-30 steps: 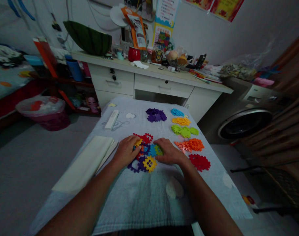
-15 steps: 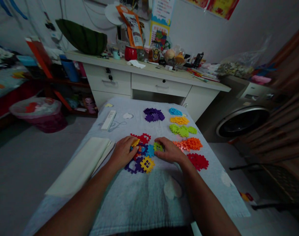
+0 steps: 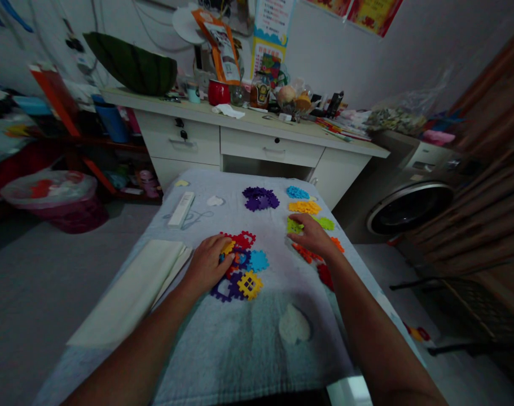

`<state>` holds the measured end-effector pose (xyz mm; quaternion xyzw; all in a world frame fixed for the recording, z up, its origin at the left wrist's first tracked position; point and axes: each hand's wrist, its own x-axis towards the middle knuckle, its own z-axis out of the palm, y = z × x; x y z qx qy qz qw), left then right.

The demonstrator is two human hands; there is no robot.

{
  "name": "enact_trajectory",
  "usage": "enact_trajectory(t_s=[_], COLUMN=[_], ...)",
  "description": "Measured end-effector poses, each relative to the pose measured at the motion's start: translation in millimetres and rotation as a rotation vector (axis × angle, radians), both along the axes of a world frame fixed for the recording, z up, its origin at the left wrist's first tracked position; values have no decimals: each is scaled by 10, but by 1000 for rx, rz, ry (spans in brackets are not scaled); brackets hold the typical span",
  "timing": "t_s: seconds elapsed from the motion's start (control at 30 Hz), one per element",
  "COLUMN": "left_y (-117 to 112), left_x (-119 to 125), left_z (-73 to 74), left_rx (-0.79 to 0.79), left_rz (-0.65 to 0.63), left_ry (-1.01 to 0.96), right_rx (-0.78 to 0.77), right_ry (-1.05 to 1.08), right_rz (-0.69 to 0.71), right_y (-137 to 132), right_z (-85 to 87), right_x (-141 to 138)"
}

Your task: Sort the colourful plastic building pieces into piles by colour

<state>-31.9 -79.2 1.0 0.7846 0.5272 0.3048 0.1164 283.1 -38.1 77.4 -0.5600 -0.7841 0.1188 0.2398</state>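
Note:
My left hand (image 3: 208, 259) grips the left side of a cluster of joined gear-shaped plastic pieces. Its fingers are on a yellow piece (image 3: 228, 247), its thumb near the purple and orange ones. A red piece (image 3: 246, 239) is at the cluster's far side, a light blue piece (image 3: 259, 260) juts out to the right, and a yellow window-patterned piece (image 3: 250, 285) lies at the near side. Over the green pile, my right hand (image 3: 311, 232) has its thumb and fingers curled around a green gear-shaped piece (image 3: 295, 226); its palm hides part of the pile.
Purple (image 3: 260, 198), blue (image 3: 298, 192), yellow (image 3: 304, 207), orange (image 3: 307, 253) and red (image 3: 325, 276) gear pieces lie in separate piles on the cloth-covered table (image 3: 257, 361). A white box (image 3: 181, 209) and folded cream cloth (image 3: 132, 287) are at left. Behind stands a desk (image 3: 248, 121).
My right hand has moved right and away from me, from the cluster to the green pile. The green piece beside the light blue one is gone from there. My left hand stays on the cluster.

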Motion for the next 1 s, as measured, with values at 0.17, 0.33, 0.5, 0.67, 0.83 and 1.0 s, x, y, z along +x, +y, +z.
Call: enact_trajectory(t_s=[0.17, 0.33, 0.5, 0.67, 0.83, 1.0], left_y=[-3, 2, 6, 2, -3, -4], left_x=[-2, -4, -8, -5, -10, -12], left_z=[-7, -9, -13, 0, 17, 5], left_rx=[-9, -4, -13, -11, -13, -10], left_rz=[4, 11, 2, 14, 3, -5], left_ry=[3, 5, 11, -1, 2, 16], right_rx=[-5, -71, -107, -163, -201, -63], right_ry=[-124, -201, -218, -220, -200, -175], right_rz=[-167, -289, -348, -347, -401, -397], right_y=[256, 447, 557, 593, 573, 507], right_z=[27, -7, -66, -109, -110, 22], right_x=[468, 839, 967, 937, 896, 727])
